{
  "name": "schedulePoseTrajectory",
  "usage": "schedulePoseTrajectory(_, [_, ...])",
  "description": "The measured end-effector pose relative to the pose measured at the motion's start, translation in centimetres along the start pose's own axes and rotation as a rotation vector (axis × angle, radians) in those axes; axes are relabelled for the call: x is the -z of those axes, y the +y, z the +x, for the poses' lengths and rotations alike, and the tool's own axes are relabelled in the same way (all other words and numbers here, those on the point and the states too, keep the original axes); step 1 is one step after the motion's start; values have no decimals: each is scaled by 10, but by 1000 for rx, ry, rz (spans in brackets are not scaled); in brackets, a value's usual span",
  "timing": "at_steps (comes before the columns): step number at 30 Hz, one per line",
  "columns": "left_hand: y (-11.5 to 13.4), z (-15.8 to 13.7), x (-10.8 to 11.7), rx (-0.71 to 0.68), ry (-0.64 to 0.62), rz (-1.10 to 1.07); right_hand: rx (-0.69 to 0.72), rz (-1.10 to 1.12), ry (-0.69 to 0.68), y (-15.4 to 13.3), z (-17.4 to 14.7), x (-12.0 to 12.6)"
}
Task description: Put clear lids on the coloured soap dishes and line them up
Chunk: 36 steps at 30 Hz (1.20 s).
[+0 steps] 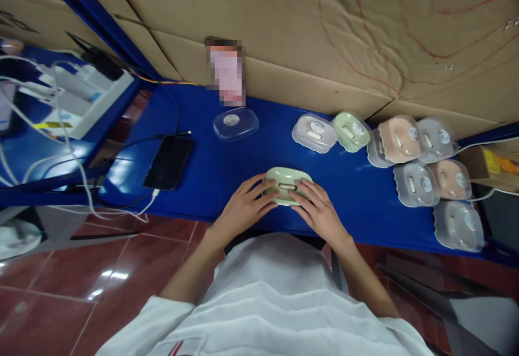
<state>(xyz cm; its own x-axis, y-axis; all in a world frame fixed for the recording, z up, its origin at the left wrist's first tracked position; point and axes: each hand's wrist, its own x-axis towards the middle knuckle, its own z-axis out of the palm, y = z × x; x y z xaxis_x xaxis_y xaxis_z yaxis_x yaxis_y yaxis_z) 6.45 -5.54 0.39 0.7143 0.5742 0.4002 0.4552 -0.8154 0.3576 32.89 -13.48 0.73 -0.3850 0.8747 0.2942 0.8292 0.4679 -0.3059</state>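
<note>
Here, two bare hands work at one open green dish at the centre of the frame, low on the blue tabletop (pixel 219 175). The left hand (pixel 242 205) has its fingers slightly parted and bent over the left end of the green dish (pixel 287 175), gripping it; the right hand (pixel 321 209) likewise curls loosely spread fingers onto the right end. One clear lid (pixel 235 123) lies above and left of centre. Eight covered dishes gather at the right: five grey dishes (pixel 459 226), two peach dishes (pixel 451 179) and one lidded green dish (pixel 352 132); one peach rests partly over a grey. One black phone (pixel 168 162), cable attached, lies left of centre. Brown cardboard (pixel 284 26) backs the table across the top; white cables (pixel 81 167) tangle at the left, and red floor tiles (pixel 133 269) fill the lower left.
</note>
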Motion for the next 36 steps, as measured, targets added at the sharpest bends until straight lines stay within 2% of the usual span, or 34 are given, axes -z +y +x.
schedulePoseTrajectory(4, [-3,-5,-7,-12,35,-1,7,-6,21,0,0,-6])
schedulePoseTrajectory(8, [-25,7,8,6,39,-90,-22,-35,26,-3,-2,-7])
schedulePoseTrajectory(11, [-59,30,30,242,140,58,-71,-66,44,-4,-4,-6])
schedulePoseTrajectory(14, [-98,49,44,493,121,228,-96,-49,59,-3,-7,-6])
schedulePoseTrajectory(17, [-124,54,43,583,63,223,-117,-11,86,-1,-9,-8])
schedulePoseTrajectory(19, [-129,50,39,579,77,171,-134,18,98,1,-9,-8])
schedulePoseTrajectory(22, [-118,40,35,532,167,64,-157,50,108,2,-9,-8])
schedulePoseTrajectory(26, [-80,29,34,489,264,-140,-177,110,88,4,-9,-5])
schedulePoseTrajectory(31, [-28,19,26,396,259,-251,-245,178,126,6,-8,-3])
schedulePoseTrajectory(36, [1,8,7,199,243,-238,-177,166,120,7,-6,-4])
